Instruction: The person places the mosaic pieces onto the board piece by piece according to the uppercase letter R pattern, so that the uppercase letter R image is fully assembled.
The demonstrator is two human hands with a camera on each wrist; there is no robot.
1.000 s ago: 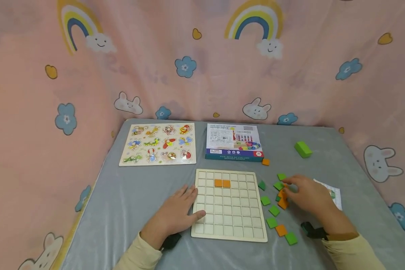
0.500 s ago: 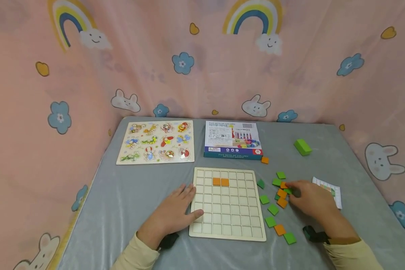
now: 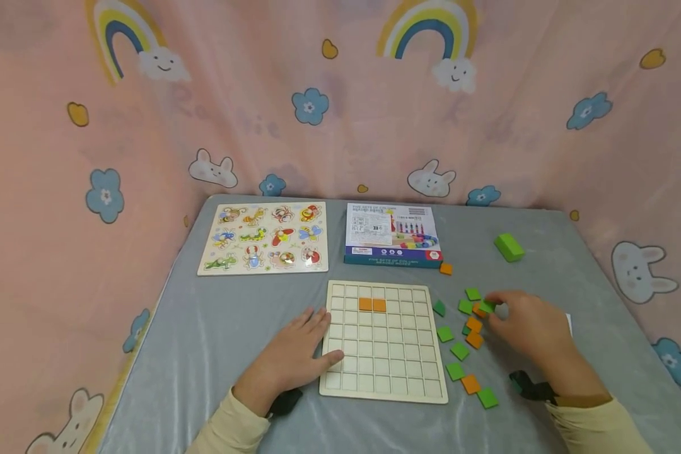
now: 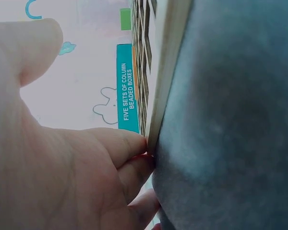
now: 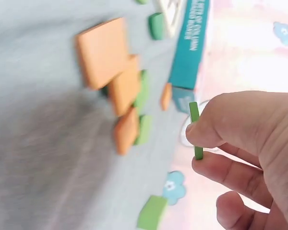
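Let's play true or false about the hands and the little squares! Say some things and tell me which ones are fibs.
1. The right hand pinches a green tile. True.
2. The left hand touches the grid board. True.
3. Two green tiles sit in the grid board. False: two orange tiles do.
4. The bug puzzle lies left of the box. True.
5. The green block sits on that box. False: it's on the gray cloth.

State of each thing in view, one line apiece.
Grid board, flat, mostly unfilled
Two orange tiles, side by side in its cells
Left hand, touching the grid board's edge
Right hand, pinching a green tile
Loose tiles, scattered, some overlapping
Bead box, flat, looks closed
Insect puzzle, flat
Green block, resting apart
White sheet, mostly hidden
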